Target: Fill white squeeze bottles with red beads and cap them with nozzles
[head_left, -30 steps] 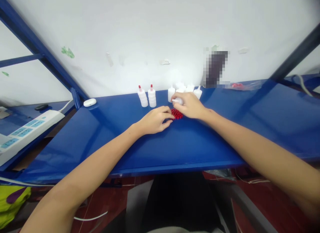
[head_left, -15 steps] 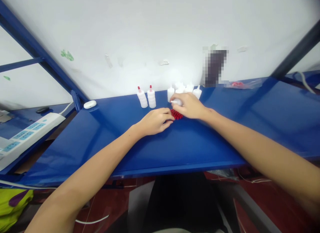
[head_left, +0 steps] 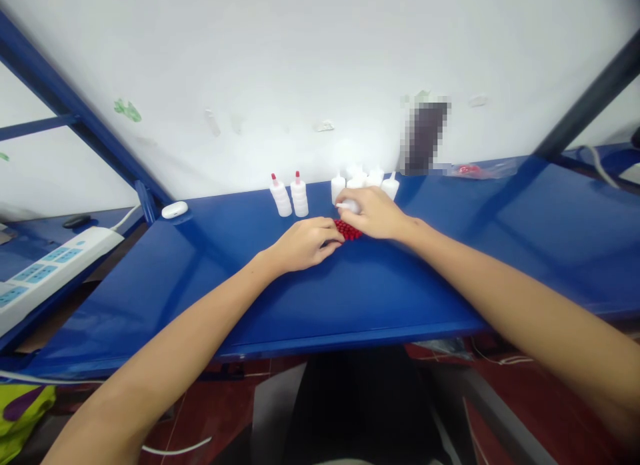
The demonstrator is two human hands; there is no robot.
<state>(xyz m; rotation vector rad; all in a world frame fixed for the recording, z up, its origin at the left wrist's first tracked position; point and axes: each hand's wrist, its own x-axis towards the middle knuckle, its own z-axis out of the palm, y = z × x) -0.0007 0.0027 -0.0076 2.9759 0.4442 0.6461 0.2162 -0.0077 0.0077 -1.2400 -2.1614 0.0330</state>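
A squeeze bottle (head_left: 352, 205), white with a pointed nozzle, is gripped in my right hand (head_left: 376, 212). It tilts, its bare nozzle towards the left. Below it lies a pile of small red caps (head_left: 349, 230) on the blue table. My left hand (head_left: 311, 244) rests at the pile's left edge, thumb and fingers curled together; whatever is between the fingertips is too small to make out. Beyond my left hand stand two white bottles with red tips, a left one (head_left: 281, 197) and a right one (head_left: 300, 197). Several capless white bottles (head_left: 339, 189) stand behind my right hand, partly covered by it.
A white earbud case (head_left: 175, 210) lies at the table's left. A plastic bag with red pieces (head_left: 470, 170) and a pixelated dark object (head_left: 426, 138) are by the wall. A white power strip (head_left: 55, 268) is at the left, and the blue table's (head_left: 390, 298) front edge is near me.
The whole view has shifted slightly, so things appear a little further left. Both hands keep nearly the same places, with the bottle still in my right hand.
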